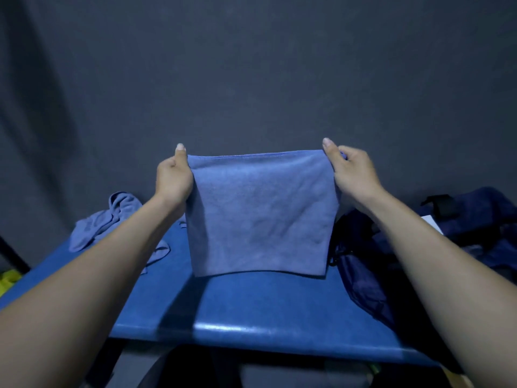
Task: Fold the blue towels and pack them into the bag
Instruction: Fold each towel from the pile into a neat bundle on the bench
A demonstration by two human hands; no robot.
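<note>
Now your left hand and right hand pinch the towel's top corners, hanging it above the table; crumpled towels left, bag right, partly behind your forearm.

A blue table with a glossy front edge filled the lower middle of the view. Behind it hung a dark grey backdrop, lightly creased on the left. A yellow-green object showed at the left edge, below the table's level.
</note>
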